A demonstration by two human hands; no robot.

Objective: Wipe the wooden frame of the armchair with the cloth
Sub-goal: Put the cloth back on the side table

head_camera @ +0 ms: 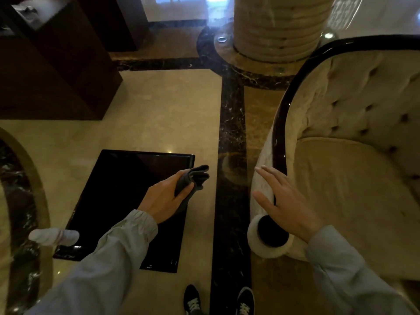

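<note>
You see a glossy dark wooden frame [280,133], cream tufted velvety upholstery [354,105], a matt grey cloth [193,178], and a polished marble floor [159,110].

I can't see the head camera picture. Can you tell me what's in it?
A person's left hand holds a folded dark cloth above a black table, not yet touching the armchair. Their right hand rests open on the cream armchair's arm, beside its dark wooden frame. A stone column stands behind on the shiny marble floor.
</note>
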